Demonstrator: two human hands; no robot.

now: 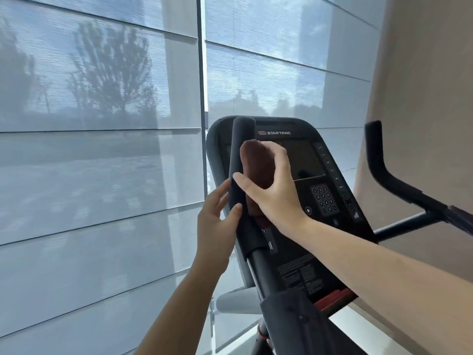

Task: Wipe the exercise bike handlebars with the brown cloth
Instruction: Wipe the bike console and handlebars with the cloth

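The exercise bike's left handlebar (239, 149) is a black padded upright grip in the middle of the view. A bunched brown cloth (257, 165) is pressed against its right side, held there by my right hand (271, 190), thumb reaching across the grip. My left hand (217, 221) rests against the grip's left side just below, fingers and thumb loosely touching it. The right handlebar (384, 172) stands untouched at the far right. Part of the cloth is hidden under my right palm.
The black console (307, 162) with a dark screen and a keypad stands right behind the left grip. Large windows with sheer blinds (102, 124) fill the left and back. A beige wall (422, 98) runs close along the right.
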